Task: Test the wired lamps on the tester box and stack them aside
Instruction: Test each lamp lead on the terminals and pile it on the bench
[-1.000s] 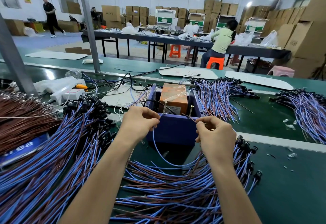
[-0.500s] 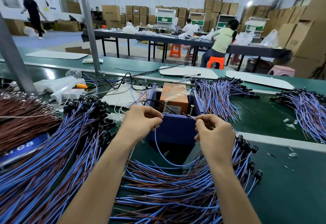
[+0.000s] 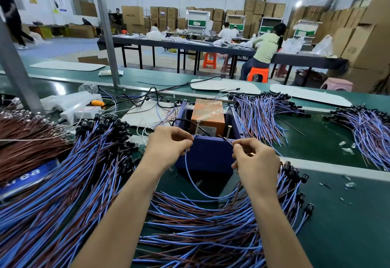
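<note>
- Two bare hands work at a purple tester box (image 3: 211,158) in the centre of a green table (image 3: 341,229).
- The left hand (image 3: 168,147) pinches one lead of a wired lamp (image 3: 202,191) between thumb and forefinger at the box's near rim, just beside the left screw post (image 3: 198,127).
- The right hand (image 3: 256,160), fingers curled, pinches the other lead. A thin bare tip reaches toward the right screw post (image 3: 229,131). Whether either tip touches its post cannot be told.
- The lamp's blue wire hangs in a loop between the hands, in front of the box. Its lamp head is hidden.
- More wired lamps lie in a left heap (image 3: 63,194) at 8 o'clock, a near heap (image 3: 200,238) at 6 o'clock and a far heap (image 3: 263,116) at 1 o'clock.
- Likely risk: a tip slips off its post, so a good lamp reads as dead.
- Likely risk: the two bare tips meet and short the posts.
- Likely risk: the hanging loop catches in the near heap when lifted and drags other lamps along.
- Writing: a blue sign (image 3: 27,176) at 9 o'clock shows the letters "area".
- An orange block (image 3: 207,118) inside the box carries a small printed label, too fine to read. Wall posters and carton print are also unreadable.
</note>
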A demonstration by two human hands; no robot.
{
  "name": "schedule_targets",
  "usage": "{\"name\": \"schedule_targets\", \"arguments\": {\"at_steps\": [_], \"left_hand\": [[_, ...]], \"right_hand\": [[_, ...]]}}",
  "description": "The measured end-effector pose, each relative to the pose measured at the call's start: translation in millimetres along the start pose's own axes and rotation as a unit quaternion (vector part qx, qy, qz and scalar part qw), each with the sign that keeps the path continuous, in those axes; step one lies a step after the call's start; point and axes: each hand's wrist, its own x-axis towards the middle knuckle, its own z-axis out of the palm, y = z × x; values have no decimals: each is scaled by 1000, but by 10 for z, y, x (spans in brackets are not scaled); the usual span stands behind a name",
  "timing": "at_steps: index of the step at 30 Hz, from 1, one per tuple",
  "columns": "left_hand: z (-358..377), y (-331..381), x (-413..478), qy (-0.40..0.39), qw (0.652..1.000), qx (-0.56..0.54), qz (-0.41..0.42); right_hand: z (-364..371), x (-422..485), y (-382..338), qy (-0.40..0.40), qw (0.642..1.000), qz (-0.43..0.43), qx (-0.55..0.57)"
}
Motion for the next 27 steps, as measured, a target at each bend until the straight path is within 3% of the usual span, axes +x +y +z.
{"name": "schedule_targets", "arguments": {"at_steps": [4, 8, 10, 12, 14, 18, 21, 27], "left_hand": [[-30, 73, -47, -43, 998, -39, 9], [-86, 242, -113, -94, 971, -221, 8], [-165, 287, -109, -77, 970, -228, 19], [-276, 248, -71, -22, 990, -138, 26], [-410, 113, 0, 31, 999, 27, 5], [-578, -260, 125, -54, 937, 328, -105], [-544, -485, 152, -74, 905, 388, -156], [-402, -658, 191, -44, 894, 415, -162]], "right_hand": [[-23, -1, -57, -58, 995, 18, 74], [-43, -66, -208, -247, 944, 59, 210], [-70, -91, -244, -331, 918, 71, 206], [-109, -104, -248, -394, 906, 58, 144], [-121, -111, -240, -435, 895, 50, 87], [-97, -108, -215, -436, 896, 56, 65], [-97, -97, -206, -429, 899, 57, 68], [-107, -85, -192, -423, 900, 61, 83]]}}
